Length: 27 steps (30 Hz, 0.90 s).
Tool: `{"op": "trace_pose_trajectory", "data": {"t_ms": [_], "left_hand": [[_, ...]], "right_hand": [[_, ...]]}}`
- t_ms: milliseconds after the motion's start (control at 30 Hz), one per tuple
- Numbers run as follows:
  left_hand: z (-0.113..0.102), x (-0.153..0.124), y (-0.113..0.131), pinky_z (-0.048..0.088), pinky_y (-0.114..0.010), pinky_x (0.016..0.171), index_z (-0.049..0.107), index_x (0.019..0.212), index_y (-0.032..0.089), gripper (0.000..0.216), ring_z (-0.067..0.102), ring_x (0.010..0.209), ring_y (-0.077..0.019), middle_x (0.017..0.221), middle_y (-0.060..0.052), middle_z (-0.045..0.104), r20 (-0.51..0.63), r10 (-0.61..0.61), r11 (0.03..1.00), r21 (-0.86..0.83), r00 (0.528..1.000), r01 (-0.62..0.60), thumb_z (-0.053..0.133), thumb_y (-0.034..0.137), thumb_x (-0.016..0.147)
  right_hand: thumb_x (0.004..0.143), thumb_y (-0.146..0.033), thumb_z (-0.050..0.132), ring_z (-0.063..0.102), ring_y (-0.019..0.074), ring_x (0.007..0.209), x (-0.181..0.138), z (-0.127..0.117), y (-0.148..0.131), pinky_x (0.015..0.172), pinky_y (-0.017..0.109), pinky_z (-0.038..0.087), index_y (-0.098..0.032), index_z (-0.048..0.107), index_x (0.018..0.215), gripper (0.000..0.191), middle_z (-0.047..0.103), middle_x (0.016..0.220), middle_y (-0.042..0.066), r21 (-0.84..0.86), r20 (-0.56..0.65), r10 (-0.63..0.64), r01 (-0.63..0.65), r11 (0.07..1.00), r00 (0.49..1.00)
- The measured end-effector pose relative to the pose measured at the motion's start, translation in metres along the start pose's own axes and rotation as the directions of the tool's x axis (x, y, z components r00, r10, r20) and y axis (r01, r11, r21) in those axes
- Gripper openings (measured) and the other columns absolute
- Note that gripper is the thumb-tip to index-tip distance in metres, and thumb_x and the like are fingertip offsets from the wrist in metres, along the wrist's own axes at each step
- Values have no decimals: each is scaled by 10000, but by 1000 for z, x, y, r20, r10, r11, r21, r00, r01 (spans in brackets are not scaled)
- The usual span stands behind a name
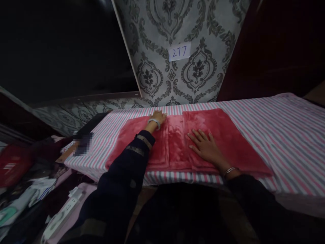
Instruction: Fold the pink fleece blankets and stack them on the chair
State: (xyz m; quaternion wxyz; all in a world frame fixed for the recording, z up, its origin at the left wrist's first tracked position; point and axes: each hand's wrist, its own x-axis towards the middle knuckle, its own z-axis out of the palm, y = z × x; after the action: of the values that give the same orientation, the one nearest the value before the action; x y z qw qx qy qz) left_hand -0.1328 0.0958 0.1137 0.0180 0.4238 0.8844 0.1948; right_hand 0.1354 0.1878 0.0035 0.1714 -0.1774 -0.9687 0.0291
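A red plush cloth (228,135) lies folded in layers on a table covered with a pink, grey and white striped sheet (286,135). My left hand (158,117) reaches to the cloth's far edge, fingers curled down onto the fabric there; a silver bangle sits on that wrist. My right hand (205,145) lies flat on the middle of the cloth, fingers spread and pressing down, with a thin bangle at the wrist. Both arms wear dark sleeves.
A grey damask-patterned wall (157,40) stands behind the table, with a white label reading 277 (179,52). At the left, clutter lies low down: a white power strip (63,211), a red item (12,164) and papers. A dark flat object (87,128) rests at the table's left end.
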Motion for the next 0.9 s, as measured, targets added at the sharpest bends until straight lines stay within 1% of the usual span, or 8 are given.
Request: {"op": "trace_pose_trajectory", "data": {"t_ms": [133,233,400,467,567,700,800,900], "left_hand": [[24,-33,-7,97,-657,1242,362,1580,99,699,170,1575,-384,1678,-229,276,40,-80,988,133,996,74,413,493,1005],[42,-47,-3,50,-630,1257,245,1630,94,791,128,1590,-365,1710,-214,181,76,-72,979,195,994,56,380,547,996],[40,-46,-5,120,-606,1262,304,1615,114,737,203,1574,-345,1691,-185,273,51,-47,975,221,998,34,333,533,1010],[37,-46,-6,142,-607,1261,344,1598,121,695,243,1558,-347,1674,-182,318,23,-35,976,217,999,29,347,503,1017],[36,-50,-4,107,-619,1260,378,1572,97,655,247,1546,-369,1660,-200,337,2,-12,987,161,1000,12,409,453,1023],[33,-58,0,49,-641,1241,356,1541,4,610,218,1538,-389,1657,-245,310,7,28,997,65,1000,-28,410,364,1052],[25,-61,5,93,-678,1217,323,1534,-40,652,229,1532,-420,1649,-294,285,59,21,999,46,998,-24,446,381,1052],[18,-69,17,184,-717,1179,331,1538,-25,695,270,1516,-452,1627,-317,314,136,33,999,15,990,-35,487,429,1035]], "right_hand": [[1044,-525,358,276,364,1537,1,-3,0,1190,687,229,-318,412,1588,584,333,1676,72,-19,26,2,-2,1000,1000],[1050,-509,367,239,348,1556,5,-11,-2,1207,665,210,-318,396,1597,580,303,1689,70,-30,67,25,-23,999,997],[1052,-536,363,131,345,1585,2,-31,-28,1219,663,185,-322,306,1631,620,184,1721,71,33,321,110,-127,991,941],[1045,-577,364,106,330,1590,-5,-37,-46,1232,630,182,-326,310,1630,639,146,1725,81,75,363,101,-137,988,926],[1030,-611,388,100,320,1592,-16,-41,-69,1249,595,154,-299,339,1624,674,128,1723,105,91,316,115,-151,984,942],[1046,-565,364,173,302,1583,-26,-37,-80,1257,566,166,-230,390,1607,653,233,1698,132,134,254,123,-161,978,959],[1027,-572,384,256,307,1561,-37,-34,-74,1252,554,210,-219,489,1553,642,307,1673,131,261,206,58,-112,959,977],[998,-609,404,434,293,1474,-52,-44,-49,1209,515,339,-246,561,1498,637,471,1591,99,513,129,-18,-51,857,991]]}}
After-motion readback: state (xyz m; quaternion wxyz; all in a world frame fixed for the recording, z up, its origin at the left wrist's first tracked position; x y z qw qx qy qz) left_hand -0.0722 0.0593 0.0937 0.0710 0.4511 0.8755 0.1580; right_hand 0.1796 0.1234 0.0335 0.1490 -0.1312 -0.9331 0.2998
